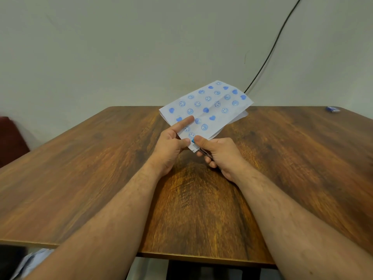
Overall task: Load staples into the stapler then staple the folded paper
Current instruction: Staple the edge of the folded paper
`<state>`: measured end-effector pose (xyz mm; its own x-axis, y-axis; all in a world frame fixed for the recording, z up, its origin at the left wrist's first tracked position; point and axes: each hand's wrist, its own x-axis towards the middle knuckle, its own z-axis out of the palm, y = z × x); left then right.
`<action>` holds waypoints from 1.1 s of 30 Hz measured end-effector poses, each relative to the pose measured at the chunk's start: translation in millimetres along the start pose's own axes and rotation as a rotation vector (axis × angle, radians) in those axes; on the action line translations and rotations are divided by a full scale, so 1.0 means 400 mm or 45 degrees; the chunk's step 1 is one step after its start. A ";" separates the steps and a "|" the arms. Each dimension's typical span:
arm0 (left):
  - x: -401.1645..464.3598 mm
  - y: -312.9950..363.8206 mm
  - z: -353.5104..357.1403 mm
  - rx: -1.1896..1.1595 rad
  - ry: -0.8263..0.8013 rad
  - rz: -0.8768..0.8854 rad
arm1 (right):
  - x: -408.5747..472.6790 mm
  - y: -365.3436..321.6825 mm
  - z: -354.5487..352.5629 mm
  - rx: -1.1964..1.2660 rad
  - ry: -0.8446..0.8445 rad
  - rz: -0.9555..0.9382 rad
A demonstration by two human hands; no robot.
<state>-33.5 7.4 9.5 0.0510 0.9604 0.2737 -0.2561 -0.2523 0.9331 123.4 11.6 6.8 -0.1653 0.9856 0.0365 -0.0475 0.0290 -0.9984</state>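
Paper: I hold a folded white sheet printed with blue smileys and hearts point(205, 110) above the brown wooden table point(80, 168) | Left hand point(171, 146): pinches its near corner, forefinger straight | Right hand point(218, 154): curled round a small blue-tipped metal stapler point(201, 149) at that corner | Small blue box point(333, 109): table's far right corner

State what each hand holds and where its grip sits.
Left hand pinches the folded paper at its near corner. Right hand grips the small blue stapler, mostly hidden, clamped on that same corner.

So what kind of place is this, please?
Probably a plain room at home or in an office: a wooden table against a bare wall, with a black cable running down it.
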 end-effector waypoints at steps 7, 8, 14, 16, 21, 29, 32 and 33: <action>-0.003 -0.001 -0.001 -0.016 -0.007 -0.021 | -0.002 -0.002 -0.003 -0.020 0.017 -0.003; -0.004 0.000 0.000 -0.020 -0.006 -0.024 | -0.004 -0.003 -0.003 -0.019 0.016 -0.003; 0.004 -0.003 -0.006 -0.031 0.085 -0.010 | 0.000 -0.007 -0.003 0.104 0.041 0.021; 0.004 -0.003 -0.008 0.000 0.131 -0.037 | 0.003 -0.009 -0.008 0.162 0.100 0.033; -0.001 0.007 -0.003 0.166 0.296 -0.045 | 0.007 -0.015 -0.017 0.217 0.207 0.052; 0.009 0.006 -0.017 0.046 0.391 -0.115 | 0.006 -0.017 -0.027 0.194 0.218 0.048; 0.011 0.004 -0.017 0.080 0.389 -0.113 | 0.005 -0.016 -0.024 0.146 0.195 0.052; 0.009 0.006 -0.014 0.082 0.385 -0.107 | 0.005 -0.015 -0.024 0.138 0.192 0.052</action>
<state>-39.5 10.9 11.5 -0.2225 0.9673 0.1221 -0.2013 -0.1681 0.9650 132.8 14.9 12.6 -0.0202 0.9996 -0.0187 -0.1511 -0.0216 -0.9883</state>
